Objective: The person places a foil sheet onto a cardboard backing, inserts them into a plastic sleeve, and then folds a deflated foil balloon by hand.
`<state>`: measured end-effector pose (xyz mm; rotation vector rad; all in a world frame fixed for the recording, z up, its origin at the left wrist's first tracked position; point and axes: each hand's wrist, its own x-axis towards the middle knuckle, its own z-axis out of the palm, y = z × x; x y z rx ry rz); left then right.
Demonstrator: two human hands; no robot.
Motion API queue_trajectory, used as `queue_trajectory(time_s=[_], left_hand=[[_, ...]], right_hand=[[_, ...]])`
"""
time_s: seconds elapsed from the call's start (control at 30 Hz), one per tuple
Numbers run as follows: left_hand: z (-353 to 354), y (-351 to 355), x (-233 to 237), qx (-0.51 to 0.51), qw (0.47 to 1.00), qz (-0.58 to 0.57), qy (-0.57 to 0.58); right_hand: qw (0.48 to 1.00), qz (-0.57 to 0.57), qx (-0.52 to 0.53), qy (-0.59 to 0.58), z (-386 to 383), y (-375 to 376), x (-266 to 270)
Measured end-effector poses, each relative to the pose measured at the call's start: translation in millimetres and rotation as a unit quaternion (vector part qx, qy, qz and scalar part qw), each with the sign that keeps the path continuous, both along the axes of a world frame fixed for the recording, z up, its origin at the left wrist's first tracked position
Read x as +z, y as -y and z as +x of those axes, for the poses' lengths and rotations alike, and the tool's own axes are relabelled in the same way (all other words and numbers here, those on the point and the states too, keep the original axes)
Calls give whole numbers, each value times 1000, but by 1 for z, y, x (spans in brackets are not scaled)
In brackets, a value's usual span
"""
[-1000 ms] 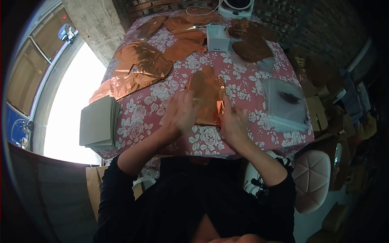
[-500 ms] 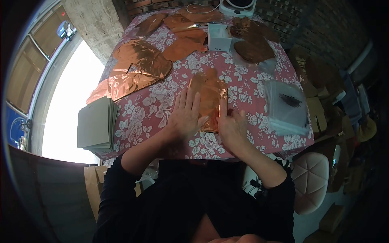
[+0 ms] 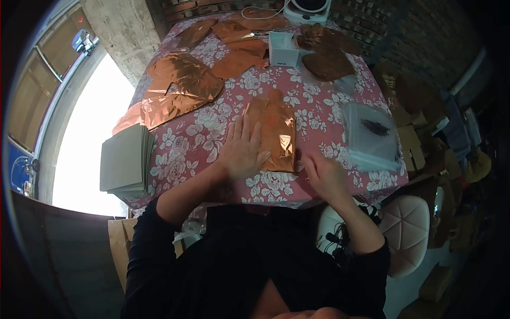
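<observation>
A folded copper-coloured foil piece (image 3: 279, 127) lies flat on the flowered tablecloth in front of me. My left hand (image 3: 243, 149) rests flat on its left part, fingers stretched out. Off the foil's lower right edge, my right hand (image 3: 323, 174) hovers near the cloth with its fingers curled in; whether they hold anything is hidden.
Large crumpled copper foil (image 3: 186, 85) lies at the left, grey card sheets (image 3: 123, 162) at the front left. Clear plastic bags (image 3: 370, 138) are at the right. A white box (image 3: 283, 50), more foil (image 3: 328, 64) and a white device (image 3: 308, 13) stand behind.
My right hand has come off the foil's right edge and moved right, its fingers now curled. My left hand stays on the foil. The view has shifted slightly.
</observation>
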<state>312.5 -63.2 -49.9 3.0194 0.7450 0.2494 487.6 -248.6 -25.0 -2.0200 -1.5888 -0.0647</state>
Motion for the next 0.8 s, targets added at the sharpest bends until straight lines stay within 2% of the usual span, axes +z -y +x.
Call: queue_trajectory(time_s=[0.03, 0.07, 0.1, 0.13, 0.2, 0.27, 0.33, 0.37, 0.4, 0.47, 0.5, 0.6, 0.67, 0.7, 0.73, 0.8], left_hand=[[-3, 2, -2, -2, 1000, -1, 1], [-7, 5, -4, -12, 1000, 2, 13], [-11, 9, -7, -23, 999, 3, 25], [-17, 15, -6, -25, 999, 2, 24], [-28, 31, 0, -58, 997, 13, 55], [-38, 49, 5, -67, 996, -10, 50], [-48, 67, 8, -75, 996, -34, 43], [-53, 76, 10, -98, 992, -41, 66], [-58, 85, 11, -121, 988, -48, 89], [-64, 101, 17, -126, 985, -70, 93], [-66, 107, 20, -140, 981, -87, 102], [-77, 116, 38, -138, 976, -118, 124], [-84, 113, 50, -63, 920, -318, 222], [-97, 115, 30, -6, 934, -224, 278], [-109, 117, 27, 0, 934, -221, 281], [-127, 121, 22, 109, 880, -338, 314]], right_hand=[[985, -27, 67, -160, -7, 16, 6], [937, -127, 75, -317, -15, 31, 18], [854, -222, 81, -464, -22, 44, 25], [853, -221, 79, -465, -27, 53, 20], [797, -333, 89, -497, -33, 71, 8], [794, -310, 125, -507, -37, 79, -25], [759, -175, 167, -604, -49, 81, -48], [712, -157, 172, -662, -54, 79, -48], [710, -158, 172, -664, -65, 77, -50], [620, -23, 43, -783, -84, 79, -58], [556, -49, 64, -827, -75, 86, -88], [538, -1, 65, -840, -87, 81, -86], [537, -10, 51, -842, -88, 84, -83], [540, 0, 57, -840, -90, 85, -79], [543, 10, 62, -837, -90, 87, -78], [535, 9, 52, -843, -90, 91, -90]])
